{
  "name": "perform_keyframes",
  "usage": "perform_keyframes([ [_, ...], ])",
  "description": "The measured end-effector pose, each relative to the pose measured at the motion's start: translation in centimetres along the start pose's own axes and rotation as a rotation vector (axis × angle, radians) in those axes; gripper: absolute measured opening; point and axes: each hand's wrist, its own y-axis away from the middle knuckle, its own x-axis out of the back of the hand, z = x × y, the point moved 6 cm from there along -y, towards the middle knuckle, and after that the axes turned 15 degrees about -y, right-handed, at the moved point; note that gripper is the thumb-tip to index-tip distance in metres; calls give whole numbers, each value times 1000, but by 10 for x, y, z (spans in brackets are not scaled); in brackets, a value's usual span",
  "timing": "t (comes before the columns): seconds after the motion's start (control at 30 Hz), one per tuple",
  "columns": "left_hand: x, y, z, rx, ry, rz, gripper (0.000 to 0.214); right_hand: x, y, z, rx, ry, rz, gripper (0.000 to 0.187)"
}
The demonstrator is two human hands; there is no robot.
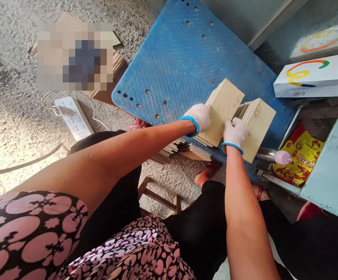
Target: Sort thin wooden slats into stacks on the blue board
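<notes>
Two stacks of thin plywood pieces lie side by side on a blue plastic table (169, 77). My left hand (201, 116), in a white knit glove with a blue cuff, grips the left side of the left stack (223, 112); its fingertips are hidden. My right hand (235, 133), gloved the same way, is between the two stacks with its fingers curled. It lies against the left edge of the right stack (258, 128), close to the left stack. More plywood pieces (196, 151) show below the table's near edge.
A power strip (74, 118) and flat cardboard (118, 72) lie on the rough floor at left. At right are a white box (312, 77), a yellow packet (300, 155) and a metal cylinder with a pink end (282, 157). A wooden stool (160, 199) stands below; another person's leg (312, 241) shows at right.
</notes>
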Motion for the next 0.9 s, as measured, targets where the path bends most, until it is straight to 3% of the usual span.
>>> perform_keyframes([
  [0.1, -2, 3, 0, 5, -28, 32, 45, 3, 2, -2, -25, 29, -35, 21],
  [0.3, -2, 0, -6, 16, -3, 145, 48, -5, 10, 4, -74, 71, -262, 27],
  [0.47, 6, 5, -2, -47, 12, 269, 98, -9, 13, 11, -53, 56, -349, 26],
  [0.53, 0, 6, -2, -63, -6, 202, 107, -11, 13, 14, -50, 69, -348, 25],
  [0.7, -38, 0, -10, -65, -70, -90, 126, -17, 12, 16, -24, 138, -334, 27],
  [0.8, -51, -7, -10, -37, -51, -127, 121, -18, 14, 15, -25, 135, -314, 27],
  [0.9, -51, -9, -7, -9, -59, -136, 116, -13, 19, 12, -20, 124, -319, 28],
])
